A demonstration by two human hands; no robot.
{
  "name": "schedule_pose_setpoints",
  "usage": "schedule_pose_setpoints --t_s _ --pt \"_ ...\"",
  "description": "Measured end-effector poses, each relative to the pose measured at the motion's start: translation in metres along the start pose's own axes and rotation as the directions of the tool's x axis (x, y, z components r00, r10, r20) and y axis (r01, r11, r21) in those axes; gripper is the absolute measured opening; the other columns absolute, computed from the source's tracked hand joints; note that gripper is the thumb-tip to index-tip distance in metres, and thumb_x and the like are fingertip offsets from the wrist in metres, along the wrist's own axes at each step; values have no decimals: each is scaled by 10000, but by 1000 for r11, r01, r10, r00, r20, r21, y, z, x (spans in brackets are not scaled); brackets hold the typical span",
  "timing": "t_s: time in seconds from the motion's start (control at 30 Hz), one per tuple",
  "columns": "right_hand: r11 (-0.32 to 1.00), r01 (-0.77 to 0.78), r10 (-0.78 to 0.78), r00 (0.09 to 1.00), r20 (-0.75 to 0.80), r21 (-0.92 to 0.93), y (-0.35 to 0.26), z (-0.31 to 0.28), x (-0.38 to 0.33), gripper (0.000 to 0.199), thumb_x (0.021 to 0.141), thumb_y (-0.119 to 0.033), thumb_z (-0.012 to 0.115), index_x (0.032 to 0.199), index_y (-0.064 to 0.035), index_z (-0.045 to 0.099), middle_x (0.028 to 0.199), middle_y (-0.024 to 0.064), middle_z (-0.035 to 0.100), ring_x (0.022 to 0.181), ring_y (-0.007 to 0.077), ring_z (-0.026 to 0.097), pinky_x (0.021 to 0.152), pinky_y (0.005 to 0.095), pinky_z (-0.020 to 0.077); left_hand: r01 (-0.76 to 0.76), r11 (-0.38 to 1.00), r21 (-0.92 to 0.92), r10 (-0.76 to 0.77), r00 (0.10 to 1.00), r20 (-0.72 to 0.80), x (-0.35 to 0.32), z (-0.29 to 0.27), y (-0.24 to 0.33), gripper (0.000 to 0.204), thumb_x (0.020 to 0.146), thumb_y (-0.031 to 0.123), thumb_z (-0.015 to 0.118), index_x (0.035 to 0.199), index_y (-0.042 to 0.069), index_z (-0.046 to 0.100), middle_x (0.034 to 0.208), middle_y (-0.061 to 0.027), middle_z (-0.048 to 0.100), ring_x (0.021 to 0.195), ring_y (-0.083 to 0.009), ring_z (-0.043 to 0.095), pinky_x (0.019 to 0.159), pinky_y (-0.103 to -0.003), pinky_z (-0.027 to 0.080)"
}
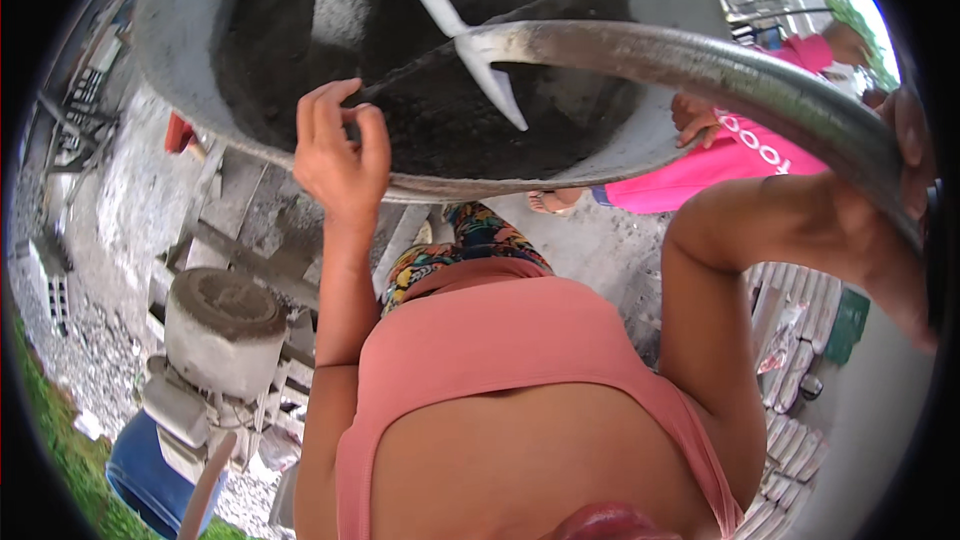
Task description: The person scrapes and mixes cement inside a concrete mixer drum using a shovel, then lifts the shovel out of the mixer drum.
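Right hand (890, 252) grips the curved metal bar (640, 48), which reaches over the drum (178, 52) from its right. Left hand (340, 165) half-curled at drum's near rim; can't tell if it pinches anything. Steer steadily, clear of co-worker's hand (692, 118) on drum's right rim; room's over the drum's mouth.

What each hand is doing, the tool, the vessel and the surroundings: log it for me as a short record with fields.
Left hand: the left hand is over the near rim, fingers bent; contact or hold unclear
Right hand: the right hand is wrapped around the metal bar at the picture's right
Bar's far end: pale crosspiece, above the vessel's interior
Vessel: wide, round grey vessel, dark inside
Co-worker: a hand at the rim, right side; pink clothing
Lower left: blue barrel, grey cylinder
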State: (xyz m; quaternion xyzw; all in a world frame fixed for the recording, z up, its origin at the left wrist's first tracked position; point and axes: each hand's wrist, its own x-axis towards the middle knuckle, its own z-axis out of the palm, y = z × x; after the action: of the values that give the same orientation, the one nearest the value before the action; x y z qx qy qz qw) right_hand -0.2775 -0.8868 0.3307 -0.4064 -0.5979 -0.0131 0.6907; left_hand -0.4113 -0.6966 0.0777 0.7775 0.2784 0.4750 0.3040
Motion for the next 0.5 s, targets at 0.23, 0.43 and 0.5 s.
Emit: schedule_pose_setpoints --t_s 0.23,0.43,0.5 --pt "996 31 -30 999 -14 82 -94 -30 -52 391 614 -503 689 568 -153 522 485 -68 531 423 50 503 518 166 420 15 999 -30 -16 1000 -15 -4 -5 -1 203 773 -39 502 920 32 623 925 -77 606 629 -138 549 555 -267 427" --pt "962 239 -228 969 -92 136 -111 -19 -84 252 709 -198 745 581 -117 543 489 -23 561 434 85 553 498 203 520 -18 1000 -24 20 996 83 -4 -10 -2 208 771 -57 461 862 24 630 867 -74 622 647 -132 546 557 -250 416" --pt "954 259 -245 964 -104 152 -117 -22 -86 250 708 -189 746 578 -114 546 482 -17 559 424 89 549 488 211 520 -30 999 -33 33 995 93 -6 -8 -1 203 775 -51 455 850 22 630 857 -75 625 650 -136 552 557 -247 418"
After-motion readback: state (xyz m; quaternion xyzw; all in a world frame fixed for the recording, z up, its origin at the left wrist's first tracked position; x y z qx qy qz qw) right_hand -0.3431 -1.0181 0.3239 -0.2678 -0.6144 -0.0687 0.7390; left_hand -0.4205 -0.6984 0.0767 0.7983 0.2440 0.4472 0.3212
